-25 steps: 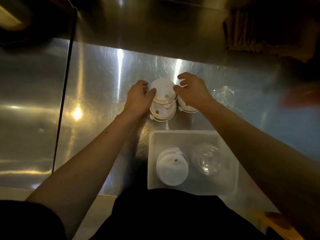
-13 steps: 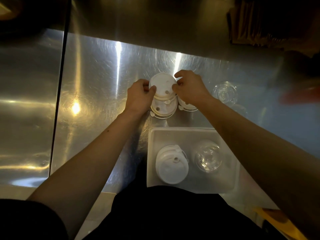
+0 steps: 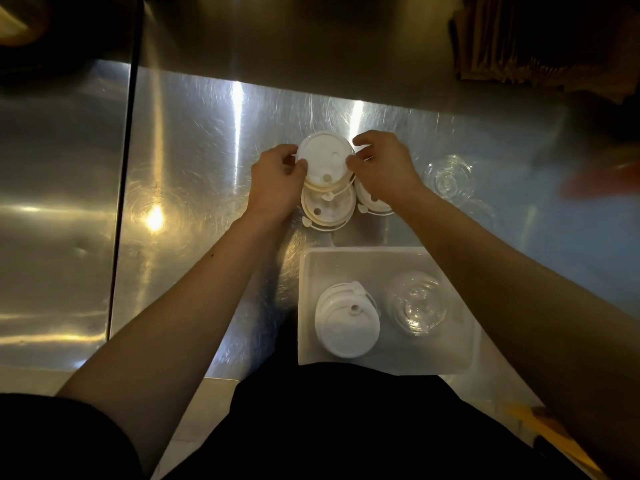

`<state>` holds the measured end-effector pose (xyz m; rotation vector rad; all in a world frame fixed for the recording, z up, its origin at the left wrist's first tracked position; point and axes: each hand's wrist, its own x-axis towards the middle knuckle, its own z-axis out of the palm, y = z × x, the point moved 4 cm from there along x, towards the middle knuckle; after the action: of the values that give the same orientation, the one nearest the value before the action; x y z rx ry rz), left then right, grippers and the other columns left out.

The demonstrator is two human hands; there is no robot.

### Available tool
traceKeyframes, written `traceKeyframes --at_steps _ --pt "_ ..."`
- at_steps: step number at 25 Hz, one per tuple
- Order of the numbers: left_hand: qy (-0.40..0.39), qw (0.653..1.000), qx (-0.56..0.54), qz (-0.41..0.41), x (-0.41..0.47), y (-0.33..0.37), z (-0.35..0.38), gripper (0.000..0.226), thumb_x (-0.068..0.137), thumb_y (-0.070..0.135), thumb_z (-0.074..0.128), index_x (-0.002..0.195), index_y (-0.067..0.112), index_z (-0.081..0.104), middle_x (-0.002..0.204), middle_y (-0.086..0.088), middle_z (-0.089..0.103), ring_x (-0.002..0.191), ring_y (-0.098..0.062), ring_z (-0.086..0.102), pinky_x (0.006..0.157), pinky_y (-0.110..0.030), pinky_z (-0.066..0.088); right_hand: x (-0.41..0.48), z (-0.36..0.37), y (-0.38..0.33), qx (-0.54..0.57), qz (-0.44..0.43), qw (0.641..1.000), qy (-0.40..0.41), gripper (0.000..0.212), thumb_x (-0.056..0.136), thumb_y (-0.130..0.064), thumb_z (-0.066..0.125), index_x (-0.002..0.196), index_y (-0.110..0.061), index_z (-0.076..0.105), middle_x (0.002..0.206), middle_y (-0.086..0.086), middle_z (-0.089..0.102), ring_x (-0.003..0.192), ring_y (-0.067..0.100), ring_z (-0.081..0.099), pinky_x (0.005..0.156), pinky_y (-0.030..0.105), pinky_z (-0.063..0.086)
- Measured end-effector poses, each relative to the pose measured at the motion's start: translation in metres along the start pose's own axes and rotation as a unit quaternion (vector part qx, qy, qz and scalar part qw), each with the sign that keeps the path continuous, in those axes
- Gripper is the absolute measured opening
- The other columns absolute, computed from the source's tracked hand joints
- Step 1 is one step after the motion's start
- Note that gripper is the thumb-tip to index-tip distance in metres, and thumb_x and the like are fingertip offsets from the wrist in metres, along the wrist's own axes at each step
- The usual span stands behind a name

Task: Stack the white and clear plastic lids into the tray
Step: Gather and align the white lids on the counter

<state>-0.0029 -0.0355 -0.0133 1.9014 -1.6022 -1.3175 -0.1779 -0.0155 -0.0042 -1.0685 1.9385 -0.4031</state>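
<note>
Both hands meet over the middle of the steel desk [image 3: 194,161]. The left hand [image 3: 277,185] and the right hand [image 3: 384,168] each pinch an edge of one white lid [image 3: 327,157], the left grip on its left rim and the right grip on its right rim, fingers pressed onto the plastic. This lid sits raised and overlaps a second white lid [image 3: 329,209] that lies on the desk just below it. A third white lid [image 3: 372,204] lies beside that one, partly hidden under the right wrist. Off to the right, apart from the hands, a clear lid [image 3: 450,174] rests on the desk.

Nearer the person stands a pale tray [image 3: 381,254]. Inside it, on the left, sits a stack of white lids [image 3: 346,323]; on the right, just beside it, sits a stack of clear lids [image 3: 420,306]. The two stacks do not seem to touch.
</note>
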Motion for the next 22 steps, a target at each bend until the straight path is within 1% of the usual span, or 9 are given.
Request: traceKeyframes --at_steps 2,4,7,8,10,13,16,19,22 --pt "0.003 1.000 -0.008 0.005 -0.001 0.004 -0.001 0.035 0.093 0.018 0.055 0.127 0.010 0.060 0.122 -0.008 0.066 0.105 -0.018 0.064 0.095 -0.033 0.054 -0.004 -0.003 0.002 0.015 0.010 1.000 0.006 0.039 0.091 -0.024 0.064 0.128 -0.015 0.057 0.117 0.009 0.067 0.098 0.024 0.066 0.083 0.043 0.058" --pt "0.003 1.000 -0.012 0.010 -0.004 0.009 -0.002 0.036 0.095 0.018 0.054 0.129 0.010 0.058 0.126 -0.008 0.064 0.108 -0.016 0.062 0.094 -0.026 0.051 -0.008 -0.005 0.005 0.027 0.019 0.999 0.014 0.037 0.090 -0.027 0.065 0.125 -0.017 0.059 0.115 0.007 0.067 0.097 0.023 0.067 0.086 0.043 0.058" --pt "0.010 1.000 -0.011 0.028 -0.006 0.015 -0.002 0.034 0.094 0.017 0.054 0.127 0.010 0.060 0.125 -0.006 0.065 0.104 -0.011 0.060 0.092 -0.022 0.049 -0.014 -0.008 0.010 0.045 0.029 0.998 0.024 0.032 0.088 -0.032 0.067 0.116 -0.018 0.063 0.109 0.008 0.071 0.094 0.022 0.070 0.088 0.043 0.058" --pt "0.008 0.999 -0.011 0.031 -0.006 0.015 -0.002 0.033 0.094 0.016 0.054 0.125 0.009 0.061 0.123 -0.005 0.066 0.104 -0.011 0.061 0.092 -0.023 0.050 -0.016 -0.008 0.013 0.058 0.039 0.997 0.022 0.030 0.088 -0.032 0.068 0.114 -0.017 0.064 0.106 0.008 0.072 0.092 0.022 0.071 0.086 0.040 0.060" --pt "0.004 0.999 -0.008 0.036 -0.006 0.013 -0.001 0.032 0.094 0.016 0.054 0.124 0.010 0.062 0.124 -0.005 0.066 0.107 -0.015 0.063 0.093 -0.024 0.050 -0.023 -0.006 0.018 0.098 0.068 0.993 0.008 0.026 0.089 -0.030 0.068 0.110 -0.015 0.065 0.096 0.010 0.073 0.081 0.019 0.073 0.075 0.032 0.062" --pt "-0.013 0.998 0.011 0.056 -0.008 0.011 0.002 0.032 0.095 0.017 0.053 0.126 0.013 0.063 0.127 -0.003 0.065 0.108 -0.012 0.061 0.094 -0.024 0.049 -0.032 0.000 0.028 0.185 0.113 0.976 -0.015 0.024 0.089 -0.023 0.069 0.106 -0.006 0.064 0.086 0.017 0.073 0.074 0.022 0.073 0.067 0.032 0.064" --pt "-0.033 0.997 0.024 0.064 -0.009 0.008 0.005 0.032 0.096 0.016 0.052 0.127 0.015 0.063 0.129 0.000 0.065 0.105 -0.007 0.058 0.094 -0.020 0.046 -0.036 0.007 0.033 0.213 0.136 0.965 -0.065 0.027 0.090 -0.020 0.069 0.110 -0.006 0.060 0.081 0.016 0.070 0.068 0.021 0.071 0.058 0.026 0.060" --pt "-0.052 0.995 0.042 0.072 -0.006 0.006 0.009 0.033 0.095 0.014 0.052 0.125 0.015 0.064 0.129 0.000 0.065 0.103 -0.008 0.060 0.092 -0.017 0.044 -0.038 0.009 0.037 0.209 0.146 0.963 -0.092 0.029 0.089 -0.022 0.071 0.110 -0.007 0.058 0.082 0.017 0.072 0.070 0.023 0.073 0.061 0.030 0.062" --pt "-0.075 0.993 0.049 0.072 -0.005 0.002 0.014 0.033 0.095 0.013 0.052 0.125 0.016 0.064 0.130 0.000 0.064 0.109 -0.012 0.062 0.091 -0.014 0.040 -0.038 0.011 0.040 0.176 0.156 0.965 -0.113 0.031 0.089 -0.020 0.070 0.112 -0.005 0.056 0.082 0.020 0.072 0.073 0.028 0.074 0.067 0.035 0.063"
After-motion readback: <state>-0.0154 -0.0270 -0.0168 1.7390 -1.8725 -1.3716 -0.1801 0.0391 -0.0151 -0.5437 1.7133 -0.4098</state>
